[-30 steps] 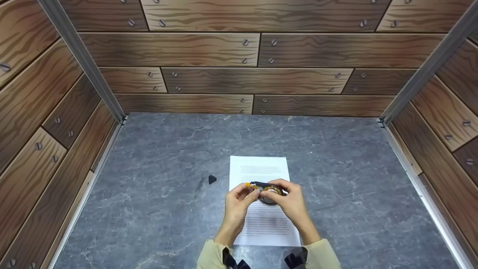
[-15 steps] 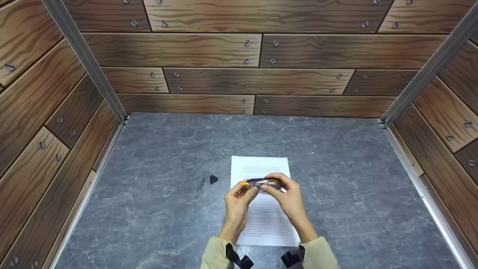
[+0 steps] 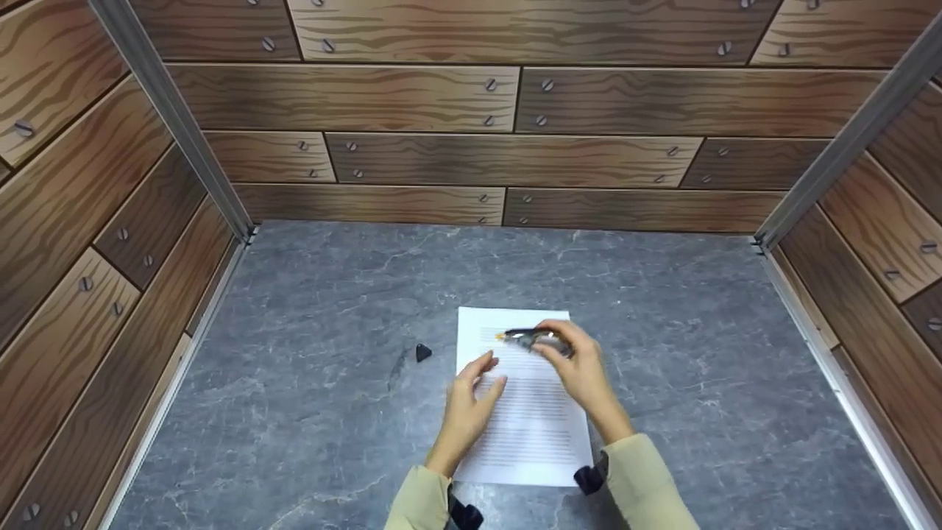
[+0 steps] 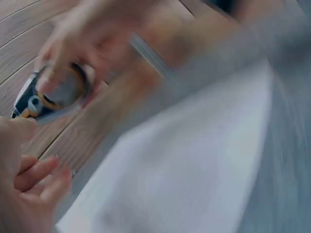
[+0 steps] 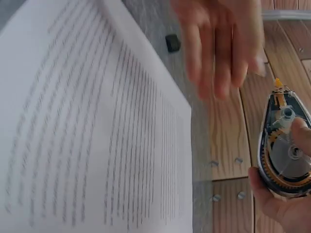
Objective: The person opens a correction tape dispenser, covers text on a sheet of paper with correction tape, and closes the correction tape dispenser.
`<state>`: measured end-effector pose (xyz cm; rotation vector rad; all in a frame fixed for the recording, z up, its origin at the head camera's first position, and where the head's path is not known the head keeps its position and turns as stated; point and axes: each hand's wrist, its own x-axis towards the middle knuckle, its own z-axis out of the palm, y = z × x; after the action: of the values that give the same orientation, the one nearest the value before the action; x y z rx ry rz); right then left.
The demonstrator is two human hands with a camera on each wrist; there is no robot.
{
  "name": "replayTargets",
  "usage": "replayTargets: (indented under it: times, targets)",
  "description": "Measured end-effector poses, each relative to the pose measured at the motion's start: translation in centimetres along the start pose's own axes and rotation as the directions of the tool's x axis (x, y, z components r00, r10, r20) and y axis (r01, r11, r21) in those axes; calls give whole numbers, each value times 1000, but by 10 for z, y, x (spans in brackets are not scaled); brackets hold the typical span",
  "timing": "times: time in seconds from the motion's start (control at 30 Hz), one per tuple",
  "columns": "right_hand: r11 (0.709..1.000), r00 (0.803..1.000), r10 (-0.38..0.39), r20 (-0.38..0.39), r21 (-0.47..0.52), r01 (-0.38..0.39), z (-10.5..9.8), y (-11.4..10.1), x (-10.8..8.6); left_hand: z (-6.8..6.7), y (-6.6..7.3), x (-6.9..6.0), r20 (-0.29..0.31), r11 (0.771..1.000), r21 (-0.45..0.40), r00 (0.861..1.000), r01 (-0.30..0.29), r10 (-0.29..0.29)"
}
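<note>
Pinching the tape point(image 5: 284, 158) above the paper's point(image 3: 519, 434) far half, your right hand point(image 3: 583, 364) has only its wide end — a slack pinch could let it twist — your left hand point(image 3: 469, 407) spread, empty.

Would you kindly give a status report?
Right hand holding correction tape over printed page. Left hand empty. Black cap beside page, clear of hands.

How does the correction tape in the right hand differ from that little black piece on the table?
The correction tape is clearly bigger than the black piece. The correction tape is partly see-through, with orange gearing inside and an orange tip; the black piece looks plain and dark. The correction tape is held in the right hand, while the black piece lies on the table. Both show black.
</note>
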<state>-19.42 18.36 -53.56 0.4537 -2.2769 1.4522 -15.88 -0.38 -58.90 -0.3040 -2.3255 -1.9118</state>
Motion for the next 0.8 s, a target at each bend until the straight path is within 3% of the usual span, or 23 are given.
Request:
replayTargets:
  times: [0.03,0.07,0.13,0.2,0.3,0.43,0.57,0.7,0.8]
  targets:
    - [1000,1000,-5,-10,3,5,-1,9,2,-1,-8,-2,28,986,157,998,-53,49]
    - [1000,1000,-7,-17,3,7,-3,14,5,-2,-12,-3,61,948,298,993,-113,99]
    - [1000,1000,23,-16,-19,-23,-6,20,9,-4,-21,-7,142,838,508,979,-198,145]
    - [998,999,48,-11,-39,-48,-8,26,12,-5,-28,-12,206,758,609,969,-235,135]
    - [996,997,80,9,-32,-80,-9,32,16,-6,-35,-20,247,683,687,964,-247,100]
    - [986,991,134,15,102,-134,-9,41,18,-6,-37,-37,254,626,738,963,-253,89]
    - [951,977,214,4,227,-209,-11,47,13,-4,-36,-57,245,597,756,962,-268,121]
    - [944,971,233,44,228,-237,-12,36,9,0,-35,-70,225,578,768,962,-274,157]
    - [953,968,229,105,177,-245,-11,25,7,1,-33,-76,226,570,776,963,-269,147]
